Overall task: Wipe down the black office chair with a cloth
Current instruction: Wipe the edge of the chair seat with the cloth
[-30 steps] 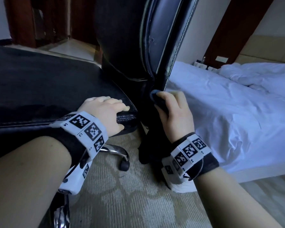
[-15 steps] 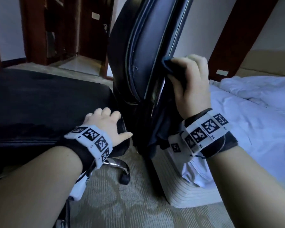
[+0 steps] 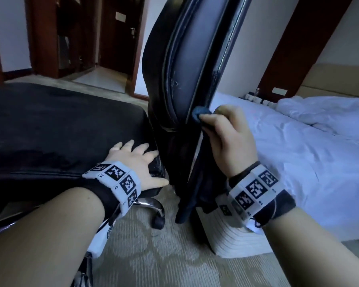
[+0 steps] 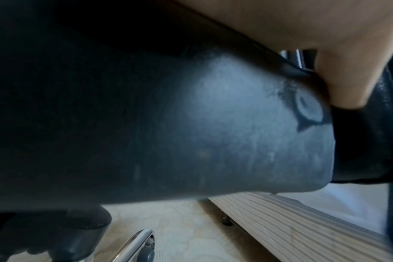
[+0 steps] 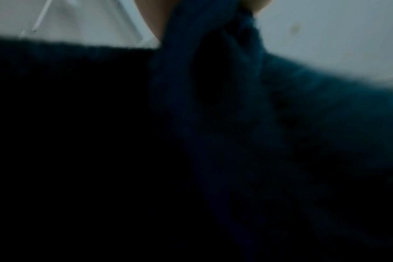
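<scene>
The black office chair fills the head view: its seat lies at left and its upright backrest rises through the middle. My right hand grips a dark blue cloth against the backrest's right edge, low down; the rest of the cloth hangs below my wrist. The right wrist view shows only blurred dark blue cloth up close. My left hand rests flat, fingers spread, on the seat's near right corner. In the left wrist view my thumb lies against the seat's edge above its dark underside.
A bed with white sheets stands close on the right, its ribbed base right behind the backrest. A chrome chair leg with a castor sits on the patterned carpet below the seat. Dark wooden doors stand at the back left.
My right hand with the cloth went up the backrest's edge and has now come back down to its lower part. My left hand stayed on the seat corner.
</scene>
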Action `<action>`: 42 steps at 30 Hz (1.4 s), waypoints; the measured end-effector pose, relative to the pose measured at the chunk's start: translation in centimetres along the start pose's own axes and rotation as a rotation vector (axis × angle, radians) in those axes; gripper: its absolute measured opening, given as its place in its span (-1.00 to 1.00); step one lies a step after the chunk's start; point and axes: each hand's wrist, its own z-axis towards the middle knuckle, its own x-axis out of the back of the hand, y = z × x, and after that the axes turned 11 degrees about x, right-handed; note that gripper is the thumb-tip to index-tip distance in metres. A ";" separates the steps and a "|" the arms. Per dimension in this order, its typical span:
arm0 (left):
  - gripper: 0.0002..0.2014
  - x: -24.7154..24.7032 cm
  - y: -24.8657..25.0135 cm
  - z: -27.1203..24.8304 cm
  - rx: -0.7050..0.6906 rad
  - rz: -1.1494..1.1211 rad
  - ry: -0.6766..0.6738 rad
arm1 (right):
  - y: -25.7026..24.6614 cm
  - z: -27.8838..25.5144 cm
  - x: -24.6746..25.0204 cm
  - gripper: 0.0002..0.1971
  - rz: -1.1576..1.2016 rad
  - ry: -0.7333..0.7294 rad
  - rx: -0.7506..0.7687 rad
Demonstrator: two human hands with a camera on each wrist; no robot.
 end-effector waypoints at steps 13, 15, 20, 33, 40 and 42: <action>-0.14 -0.3 -0.3 0.2 -0.049 0.007 0.043 | -2.5 -3.5 -0.7 -0.78 0.063 -0.113 -0.081; -0.14 -0.4 -0.3 0.3 -0.048 -0.004 0.043 | -1.8 -1.0 0.0 -0.79 0.018 0.028 -0.110; -0.12 -0.4 -0.5 0.1 -0.051 -0.023 0.048 | -1.7 0.4 -1.3 -0.90 0.071 0.099 -0.134; -0.13 -0.3 -0.3 0.0 -0.050 -0.037 0.060 | -0.9 2.9 -0.1 -0.88 0.058 0.149 -0.145; -0.18 -0.3 -0.3 0.0 -0.043 -0.052 0.071 | -3.0 -4.0 -1.9 -0.94 0.128 -0.119 -0.179; -0.18 -0.3 -0.4 0.0 -0.045 -0.049 0.078 | -3.0 -3.0 -0.9 -0.86 0.126 -0.117 -0.144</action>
